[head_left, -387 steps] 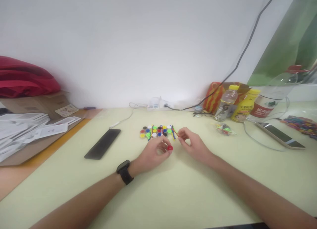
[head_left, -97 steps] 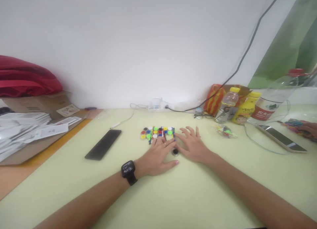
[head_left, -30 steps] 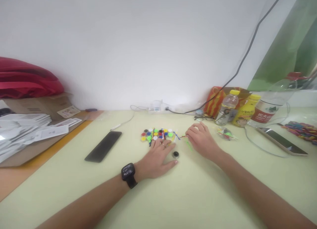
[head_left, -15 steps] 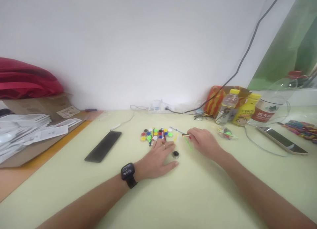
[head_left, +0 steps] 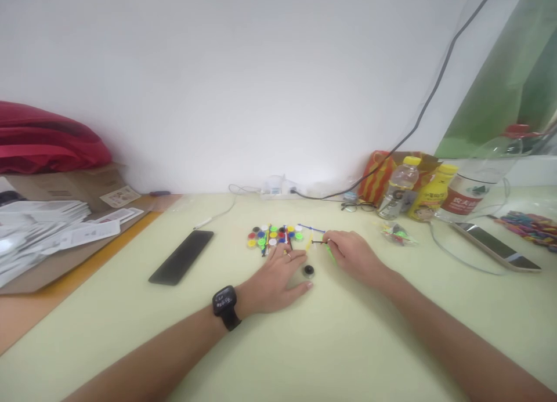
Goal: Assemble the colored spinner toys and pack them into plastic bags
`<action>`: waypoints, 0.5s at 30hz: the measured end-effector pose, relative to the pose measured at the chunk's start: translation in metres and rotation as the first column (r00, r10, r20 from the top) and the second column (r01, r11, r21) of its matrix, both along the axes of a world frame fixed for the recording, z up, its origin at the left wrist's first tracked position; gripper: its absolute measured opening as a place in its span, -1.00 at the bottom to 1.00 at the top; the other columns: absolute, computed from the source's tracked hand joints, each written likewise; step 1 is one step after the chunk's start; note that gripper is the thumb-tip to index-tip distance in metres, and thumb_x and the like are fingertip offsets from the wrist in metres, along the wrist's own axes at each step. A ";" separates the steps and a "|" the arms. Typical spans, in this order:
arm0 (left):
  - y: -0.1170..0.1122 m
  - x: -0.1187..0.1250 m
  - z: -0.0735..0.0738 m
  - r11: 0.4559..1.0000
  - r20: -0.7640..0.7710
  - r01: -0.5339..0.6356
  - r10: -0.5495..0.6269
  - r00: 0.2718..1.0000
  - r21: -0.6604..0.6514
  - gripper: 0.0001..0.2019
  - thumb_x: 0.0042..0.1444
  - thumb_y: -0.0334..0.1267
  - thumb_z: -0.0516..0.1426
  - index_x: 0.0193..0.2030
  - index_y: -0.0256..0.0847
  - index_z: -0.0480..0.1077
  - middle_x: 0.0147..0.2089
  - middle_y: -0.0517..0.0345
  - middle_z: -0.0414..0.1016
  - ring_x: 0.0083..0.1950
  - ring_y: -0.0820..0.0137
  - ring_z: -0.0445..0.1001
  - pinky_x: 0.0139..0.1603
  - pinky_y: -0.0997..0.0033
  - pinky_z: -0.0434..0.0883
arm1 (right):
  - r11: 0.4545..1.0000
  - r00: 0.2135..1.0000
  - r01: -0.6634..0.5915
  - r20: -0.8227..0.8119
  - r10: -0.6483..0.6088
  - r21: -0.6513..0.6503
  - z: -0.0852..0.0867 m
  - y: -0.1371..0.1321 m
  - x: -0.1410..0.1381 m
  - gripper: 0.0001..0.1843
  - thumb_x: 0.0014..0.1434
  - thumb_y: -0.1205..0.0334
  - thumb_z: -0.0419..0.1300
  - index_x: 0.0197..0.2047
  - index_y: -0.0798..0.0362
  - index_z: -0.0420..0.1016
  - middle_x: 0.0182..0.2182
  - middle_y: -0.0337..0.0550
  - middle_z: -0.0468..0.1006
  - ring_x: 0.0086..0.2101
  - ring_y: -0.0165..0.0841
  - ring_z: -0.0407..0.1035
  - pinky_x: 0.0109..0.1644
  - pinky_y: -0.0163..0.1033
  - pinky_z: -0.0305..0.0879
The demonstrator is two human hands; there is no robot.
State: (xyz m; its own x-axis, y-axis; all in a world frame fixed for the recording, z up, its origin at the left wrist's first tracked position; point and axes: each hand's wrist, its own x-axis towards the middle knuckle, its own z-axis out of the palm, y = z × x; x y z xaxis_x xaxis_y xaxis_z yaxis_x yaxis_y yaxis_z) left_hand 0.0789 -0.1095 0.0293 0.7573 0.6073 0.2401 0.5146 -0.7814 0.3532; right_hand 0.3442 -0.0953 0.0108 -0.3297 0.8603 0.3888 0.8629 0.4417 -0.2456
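Note:
My left hand [head_left: 276, 277] lies on the table with its fingers stretched out and spread, a ring on one finger. Its fingertips reach the near edge of a cluster of small coloured discs [head_left: 273, 235], with thin sticks among them. Just right of that hand is a small round black piece [head_left: 308, 270] with a clear rim. My right hand [head_left: 354, 254] pinches a thin black stick [head_left: 320, 242] that points left. Near its fingertips lie a blue stick [head_left: 310, 228], a yellow stick [head_left: 309, 240] and a green stick [head_left: 330, 252], the green one partly covered.
A dark phone [head_left: 181, 257] lies at left, beyond it stacked white cards [head_left: 41, 222] on cardboard. At right stand several bottles, among them a clear bottle [head_left: 399, 187] with a yellow cap, plus a small plastic packet [head_left: 398, 234] and another phone [head_left: 496, 246].
My right hand has shifted slightly down and right. The thin sticks at its fingertips showed several colours before; now one black stick shows there. My left hand has stayed in place.

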 end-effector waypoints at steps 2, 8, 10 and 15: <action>0.000 0.000 0.000 1.000 -0.004 0.001 -0.001 1.000 0.001 -0.53 0.35 -0.04 0.15 0.32 -0.14 0.32 0.32 -0.02 0.39 0.18 -0.01 0.25 0.29 -0.13 0.24 | 1.000 1.000 0.011 0.025 -0.011 0.006 0.001 0.000 0.000 -0.74 0.35 0.42 -0.02 -0.08 0.01 0.46 -0.22 -0.16 0.64 -0.21 -0.27 0.47 -0.09 -0.19 0.11; -0.001 0.000 0.002 1.000 -0.019 -0.006 0.006 1.000 0.006 -0.55 0.35 -0.03 0.15 0.30 -0.11 0.32 0.32 -0.02 0.36 0.15 0.00 0.26 0.27 -0.13 0.26 | 0.996 0.994 0.078 0.074 -0.082 0.053 0.003 0.000 0.002 -0.74 0.39 0.37 -0.04 -0.14 0.01 0.47 -0.30 -0.17 0.64 -0.26 -0.25 0.47 -0.14 -0.18 0.07; -0.001 0.000 0.002 1.000 -0.023 -0.012 0.012 1.000 0.013 -0.55 0.35 -0.03 0.15 0.30 -0.11 0.31 0.32 -0.03 0.35 0.16 0.00 0.27 0.27 -0.14 0.25 | 0.993 0.993 0.096 0.067 -0.100 0.068 0.003 0.001 0.003 -0.74 0.39 0.36 -0.04 -0.14 0.01 0.48 -0.30 -0.16 0.64 -0.26 -0.24 0.47 -0.14 -0.17 0.07; 0.000 0.000 -0.001 0.999 -0.004 -0.018 0.018 1.000 0.039 -0.56 0.34 -0.07 0.16 0.32 -0.06 0.31 0.36 0.00 0.31 0.22 -0.01 0.24 0.30 -0.14 0.23 | 0.992 0.995 0.092 -0.049 -0.088 0.086 0.002 0.001 0.003 -0.70 0.39 0.34 -0.05 0.00 0.01 0.48 -0.14 -0.08 0.65 -0.16 -0.21 0.49 -0.09 -0.16 0.17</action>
State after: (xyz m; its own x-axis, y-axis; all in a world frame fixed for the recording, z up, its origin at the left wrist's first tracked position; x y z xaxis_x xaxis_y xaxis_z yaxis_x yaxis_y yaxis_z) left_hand 0.0789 -0.1092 0.0284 0.7474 0.6111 0.2604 0.5305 -0.7851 0.3198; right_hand 0.3471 -0.0944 0.0128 -0.2331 0.8475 0.4769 0.8891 0.3844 -0.2484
